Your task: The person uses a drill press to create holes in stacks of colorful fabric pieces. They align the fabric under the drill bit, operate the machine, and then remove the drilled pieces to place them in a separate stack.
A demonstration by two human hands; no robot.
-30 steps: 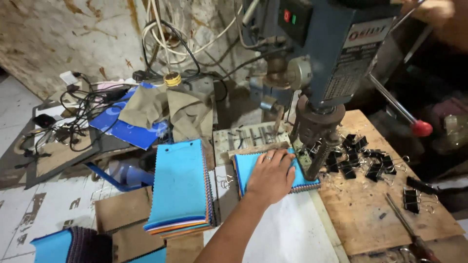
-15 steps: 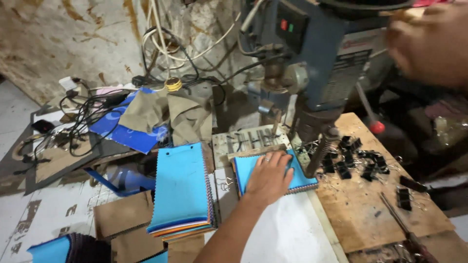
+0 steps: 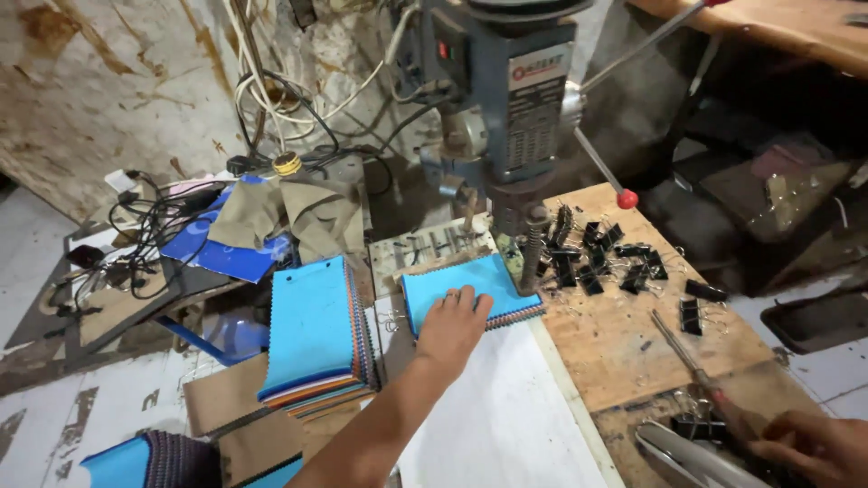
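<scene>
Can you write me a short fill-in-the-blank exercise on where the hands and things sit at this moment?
1. The left hand lies flat on a stack of fabric swatches whose top sheet is ____ in colour.
2. That stack sits under the spindle of the blue-grey ____ press.
3. The black binder clips lie scattered on the ____ board.
4. The right hand is at the ____ right corner of the view.

Missing words: blue; drill; wooden; lower

A rectangular plate label [image 3: 537, 107], grey with a red-lettered white strip on top, sits upper centre of the frame on the blue drill press [image 3: 488, 81].
</scene>
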